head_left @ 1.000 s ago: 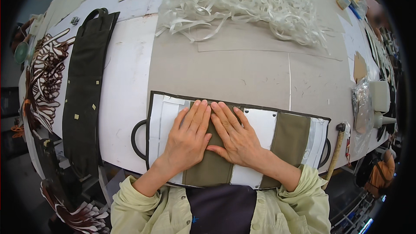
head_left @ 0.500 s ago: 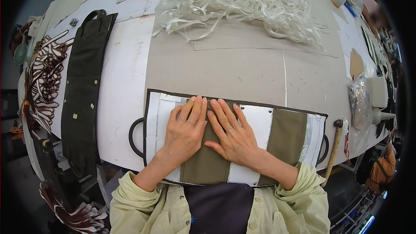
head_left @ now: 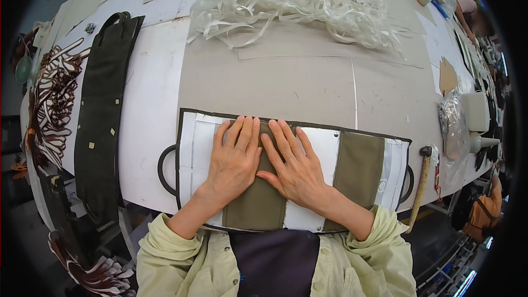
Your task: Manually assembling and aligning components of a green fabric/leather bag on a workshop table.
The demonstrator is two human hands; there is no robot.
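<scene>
A flat bag panel (head_left: pixel 360 179) lies in front of me near the table's front edge. It has white and olive-green sections, dark edging, and a black loop handle (head_left: pixel 165 170) at its left end with another at the right. My left hand (head_left: pixel 235 154) rests flat on it, where white meets the left olive strip. Beside it my right hand (head_left: pixel 295 162) presses on the olive strip and the white part next to it, fingers stretched out and thumb pointing left. Both sets of fingertips reach the panel's far edge. Neither hand grips anything; the panel beneath the palms is hidden.
A long dark bag piece (head_left: pixel 99 126) with small pale tabs lies at left, beside bundled brown-and-white straps (head_left: pixel 52 99). Translucent white ribbon (head_left: pixel 308 3) is heaped at the far side. At right are a hammer (head_left: pixel 422 179), a plastic bag (head_left: pixel 454 126) and a white bottle (head_left: pixel 476 113).
The whole scene has shifted slightly left and up in the picture. Both hands keep the same place and flat pose on the panel.
</scene>
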